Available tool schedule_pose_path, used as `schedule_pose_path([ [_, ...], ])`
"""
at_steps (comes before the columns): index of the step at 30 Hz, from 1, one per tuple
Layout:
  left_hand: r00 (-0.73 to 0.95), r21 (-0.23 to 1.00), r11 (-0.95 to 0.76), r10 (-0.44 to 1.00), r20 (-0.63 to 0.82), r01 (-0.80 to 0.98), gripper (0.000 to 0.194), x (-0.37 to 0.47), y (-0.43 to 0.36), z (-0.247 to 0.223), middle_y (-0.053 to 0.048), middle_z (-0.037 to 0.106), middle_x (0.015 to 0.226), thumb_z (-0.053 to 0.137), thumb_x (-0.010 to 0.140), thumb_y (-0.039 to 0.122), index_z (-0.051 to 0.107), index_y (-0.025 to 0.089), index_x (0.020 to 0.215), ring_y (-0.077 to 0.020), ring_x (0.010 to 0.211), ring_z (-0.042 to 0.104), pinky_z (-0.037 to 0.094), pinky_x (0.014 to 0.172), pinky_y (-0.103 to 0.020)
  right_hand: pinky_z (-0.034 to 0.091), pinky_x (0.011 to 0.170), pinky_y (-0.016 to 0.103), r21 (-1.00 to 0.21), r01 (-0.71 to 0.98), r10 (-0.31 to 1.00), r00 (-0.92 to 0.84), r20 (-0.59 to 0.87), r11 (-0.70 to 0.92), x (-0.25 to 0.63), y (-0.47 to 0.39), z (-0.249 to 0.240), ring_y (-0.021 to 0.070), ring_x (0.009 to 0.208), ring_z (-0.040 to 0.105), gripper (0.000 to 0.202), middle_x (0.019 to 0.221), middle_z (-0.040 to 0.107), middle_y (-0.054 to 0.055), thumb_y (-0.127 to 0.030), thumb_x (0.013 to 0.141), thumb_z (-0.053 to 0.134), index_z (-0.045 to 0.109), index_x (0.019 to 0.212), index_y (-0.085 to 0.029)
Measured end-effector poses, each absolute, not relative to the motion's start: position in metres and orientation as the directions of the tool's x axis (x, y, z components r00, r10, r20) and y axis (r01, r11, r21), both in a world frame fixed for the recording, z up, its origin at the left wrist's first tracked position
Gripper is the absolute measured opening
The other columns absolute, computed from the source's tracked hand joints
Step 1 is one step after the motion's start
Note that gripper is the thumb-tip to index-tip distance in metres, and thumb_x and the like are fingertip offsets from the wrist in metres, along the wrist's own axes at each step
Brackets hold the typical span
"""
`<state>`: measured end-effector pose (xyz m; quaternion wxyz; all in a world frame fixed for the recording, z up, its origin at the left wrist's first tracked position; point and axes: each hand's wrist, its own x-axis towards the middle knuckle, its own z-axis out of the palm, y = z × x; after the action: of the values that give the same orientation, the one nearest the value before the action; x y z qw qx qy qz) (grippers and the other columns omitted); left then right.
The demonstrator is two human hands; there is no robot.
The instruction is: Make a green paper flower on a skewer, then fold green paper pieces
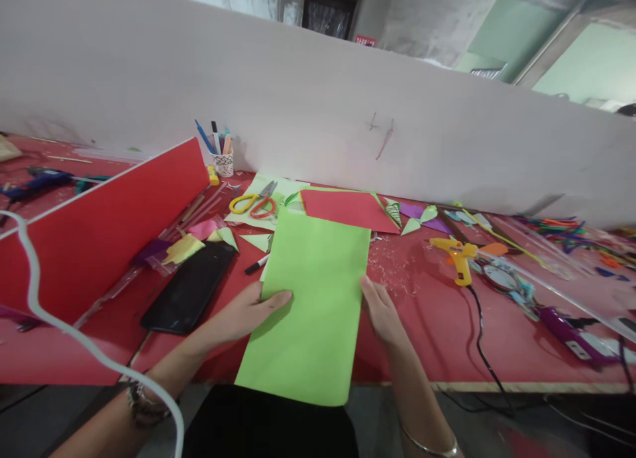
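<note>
A bright green sheet of paper [311,312] is held up over the table's front edge, between my two hands. My left hand [256,309] grips its left edge, thumb lying on the front face and the other fingers hidden behind. At the right edge, my right hand [382,309] pinches the sheet, with most of its fingers out of sight. Behind the sheet lie a red sheet [340,208] and scissors [258,199] with yellow and orange handles. A pen [257,264] lies partly covered near my left hand.
A yellow glue gun [457,256] with a black cord lies on the right, near a purple device [571,335]. On the left are a black phone [191,289], a standing red board [114,239] and a white cable [99,355]. A pen cup [223,162] stands by the white partition [308,107].
</note>
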<state>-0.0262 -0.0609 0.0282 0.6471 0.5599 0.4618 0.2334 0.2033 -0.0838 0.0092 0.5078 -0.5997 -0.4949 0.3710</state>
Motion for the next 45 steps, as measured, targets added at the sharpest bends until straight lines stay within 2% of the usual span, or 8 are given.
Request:
schedule_pose_path([
  [4,0.492,0.954,0.212,0.820,-0.292,0.214,0.045,-0.030,-0.059,0.031,-0.006,0.067,0.090,0.054,0.074,0.047,0.057,0.015,0.106,-0.0192,0.077,0.062,0.050,0.066,-0.027,0.028,0.046,0.021,-0.959,0.282,0.995,0.089,0.051,0.024,0.203,-0.086,0.011,0.0091,0.050,0.032,0.042,0.051,0.035,-0.003,-0.051,0.078,0.040,0.036,0.052,-0.018],
  [8,0.502,0.953,0.229,0.812,-0.299,0.199,0.046,-0.029,-0.059,0.032,-0.006,0.067,0.087,0.055,0.074,0.046,0.056,0.016,0.109,-0.0185,0.075,0.062,0.050,0.064,-0.026,0.021,0.044,0.021,-0.943,0.320,0.992,0.061,0.114,0.089,0.205,-0.084,0.015,0.0072,0.048,0.023,0.046,0.050,0.023,-0.005,-0.055,0.077,0.039,0.026,0.051,-0.020],
  [15,0.453,0.955,0.230,0.842,-0.293,0.189,0.048,-0.027,-0.060,0.030,-0.007,0.067,0.092,0.057,0.071,0.048,0.057,0.015,0.106,-0.0183,0.075,0.062,0.050,0.065,-0.026,0.031,0.050,0.022,-0.946,0.323,0.996,0.087,-0.006,-0.033,0.205,-0.088,0.011,0.0105,0.055,0.036,0.047,0.054,0.040,-0.002,-0.060,0.073,0.040,0.042,0.054,-0.017],
  [20,0.429,0.946,0.276,0.844,-0.323,0.170,0.048,-0.027,-0.059,0.029,-0.008,0.067,0.092,0.059,0.069,0.049,0.059,0.015,0.102,-0.0175,0.070,0.062,0.050,0.061,-0.026,0.024,0.047,0.022,-0.945,0.326,0.998,-0.061,-0.004,0.016,0.205,-0.086,0.010,0.0078,0.050,0.029,0.047,0.052,0.029,-0.004,-0.058,0.078,0.036,0.035,0.053,-0.018],
  [27,0.373,0.954,0.255,0.879,-0.296,0.157,0.044,-0.025,-0.054,0.027,-0.007,0.067,0.091,0.059,0.068,0.051,0.061,0.016,0.095,-0.0171,0.073,0.063,0.050,0.063,-0.025,0.028,0.048,0.022,-0.946,0.324,0.996,0.084,-0.002,-0.029,0.203,-0.086,0.013,0.0092,0.054,0.033,0.047,0.055,0.035,-0.002,-0.060,0.074,0.038,0.039,0.054,-0.018],
  [32,0.397,0.950,0.204,0.872,-0.285,0.235,0.039,-0.033,-0.051,0.028,-0.006,0.068,0.080,0.057,0.069,0.050,0.064,0.014,0.083,-0.0196,0.070,0.063,0.051,0.061,-0.027,0.020,0.044,0.021,-0.926,0.375,0.993,-0.116,-0.002,0.042,0.203,-0.088,0.011,0.0069,0.050,0.024,0.046,0.052,0.024,-0.004,-0.055,0.079,0.036,0.030,0.051,-0.018],
  [40,0.373,0.956,0.203,0.887,-0.271,0.212,0.037,-0.032,-0.050,0.034,-0.005,0.069,0.084,0.055,0.071,0.048,0.065,0.017,0.087,-0.0174,0.072,0.063,0.051,0.062,-0.024,0.017,0.044,0.021,-0.934,0.349,0.992,-0.122,0.041,0.081,0.205,-0.085,0.013,0.0067,0.048,0.020,0.046,0.052,0.019,-0.004,-0.054,0.079,0.034,0.024,0.051,-0.019],
  [45,0.342,0.949,0.214,0.895,-0.285,0.230,0.040,-0.037,-0.048,0.039,-0.005,0.068,0.083,0.057,0.070,0.048,0.063,0.016,0.093,-0.0177,0.071,0.063,0.051,0.061,-0.024,0.018,0.044,0.021,-0.903,0.390,0.972,-0.213,0.101,0.179,0.203,-0.087,0.014,0.0065,0.048,0.020,0.043,0.053,0.021,-0.004,-0.046,0.084,0.031,0.023,0.052,-0.019],
])
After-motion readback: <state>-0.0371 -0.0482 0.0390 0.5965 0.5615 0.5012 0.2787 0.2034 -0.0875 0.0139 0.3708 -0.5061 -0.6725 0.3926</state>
